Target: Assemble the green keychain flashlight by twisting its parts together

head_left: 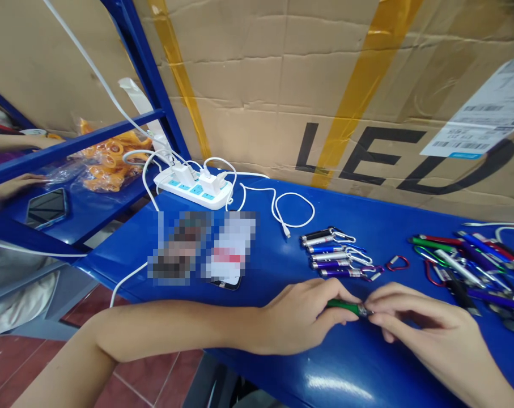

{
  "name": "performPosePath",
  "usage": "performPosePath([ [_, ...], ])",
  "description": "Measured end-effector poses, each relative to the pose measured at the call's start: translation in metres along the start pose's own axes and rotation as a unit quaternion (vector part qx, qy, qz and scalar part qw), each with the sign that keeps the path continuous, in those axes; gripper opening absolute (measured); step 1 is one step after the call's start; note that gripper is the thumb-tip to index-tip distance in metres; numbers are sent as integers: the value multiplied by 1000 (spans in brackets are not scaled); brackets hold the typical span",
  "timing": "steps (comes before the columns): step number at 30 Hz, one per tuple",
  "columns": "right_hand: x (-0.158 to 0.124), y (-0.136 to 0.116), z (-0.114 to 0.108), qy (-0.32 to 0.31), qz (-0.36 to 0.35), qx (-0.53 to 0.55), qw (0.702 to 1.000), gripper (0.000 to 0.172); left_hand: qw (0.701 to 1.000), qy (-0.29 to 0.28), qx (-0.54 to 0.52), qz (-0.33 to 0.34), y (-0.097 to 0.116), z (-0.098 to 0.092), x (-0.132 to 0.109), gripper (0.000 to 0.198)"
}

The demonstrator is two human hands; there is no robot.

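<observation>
My left hand (297,317) is closed around a small green flashlight (345,306), slim and metallic, held just above the blue table. The fingertips of my right hand (429,323) pinch the silver-and-dark end of that flashlight; whether a tiny part is between them is hidden. Beyond the hands lies a neat row of small flashlights (330,264) in black, silver, blue and purple, with carabiner clips attached. A loose red carabiner (398,263) rests beside the row. To the right of it is a mixed pile of flashlights (480,263) in several colours, some with clips.
Two phones, one with a pale screen (229,249), lie left of the row. Behind them sit a white power strip (195,184) and a white cable (294,194). A large cardboard box (248,73) walls the back. Past the blue frame, another person's hand (14,187) shows near bagged orange parts (112,161).
</observation>
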State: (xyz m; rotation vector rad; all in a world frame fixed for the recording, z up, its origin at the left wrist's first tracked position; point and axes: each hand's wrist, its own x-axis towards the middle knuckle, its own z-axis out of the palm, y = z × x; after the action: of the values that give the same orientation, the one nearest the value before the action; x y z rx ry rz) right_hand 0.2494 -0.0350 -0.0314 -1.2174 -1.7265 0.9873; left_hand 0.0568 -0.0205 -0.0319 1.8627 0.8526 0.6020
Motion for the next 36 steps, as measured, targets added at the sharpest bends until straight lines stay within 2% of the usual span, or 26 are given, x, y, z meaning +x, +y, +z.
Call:
performPosePath([
  [5,0,-10,10,71,129,80,986,22,999,-21,37,14,1,-2,0,18],
  [10,0,-9,11,61,186,97,976,30,995,-35,87,41,1,-2,0,17],
  [20,0,-4,9,4,210,79,975,23,969,-31,214,117,-12,3,0,20],
  [29,0,-4,11,-20,231,35,972,24,948,-3,265,175,-9,2,-1,28],
  [36,0,-9,8,-59,233,40,970,36,956,-10,259,135,-1,-2,2,29],
])
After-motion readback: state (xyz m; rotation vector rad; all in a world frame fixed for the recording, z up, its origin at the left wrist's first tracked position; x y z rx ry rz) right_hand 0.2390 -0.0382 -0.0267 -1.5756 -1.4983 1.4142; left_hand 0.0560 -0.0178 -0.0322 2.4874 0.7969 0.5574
